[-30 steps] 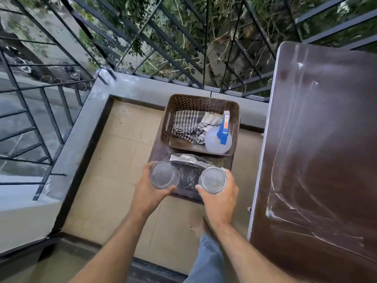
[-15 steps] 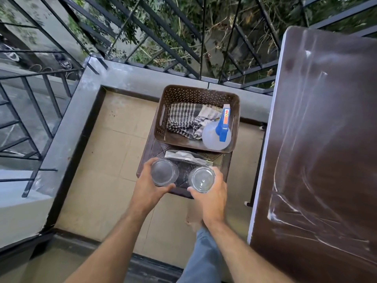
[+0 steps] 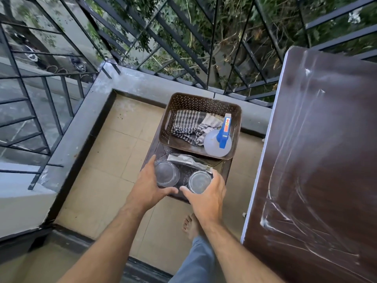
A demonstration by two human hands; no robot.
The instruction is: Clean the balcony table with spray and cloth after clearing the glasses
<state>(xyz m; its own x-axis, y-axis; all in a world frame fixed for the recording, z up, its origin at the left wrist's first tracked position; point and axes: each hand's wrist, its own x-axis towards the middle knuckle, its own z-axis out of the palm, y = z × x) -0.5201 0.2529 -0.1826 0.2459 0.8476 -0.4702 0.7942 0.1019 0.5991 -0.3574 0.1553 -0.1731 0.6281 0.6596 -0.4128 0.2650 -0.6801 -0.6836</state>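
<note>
left hand [image 3: 150,188] grips a clear round glass [image 3: 166,174]; right hand [image 3: 206,198] grips another clear glass [image 3: 199,181], at 3 o'clock.

Soft daylight, sharp — wide-angle edge warping

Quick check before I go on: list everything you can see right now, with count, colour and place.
Glasses: two, clear, on the low stool, one in each hand.
Basket: one, brown, far end of the stool.
Cloth: one, checked grey and white, in the basket.
Spray bottle: one, translucent with blue trigger, in the basket, right side.
Stool: one, dark brown, on the floor tiles.
Table: one, dark brown, white streaks, right.
Railing: dark metal, beyond the ledge.
Left hand: around the left glass.
Right hand: around the right glass.
</note>
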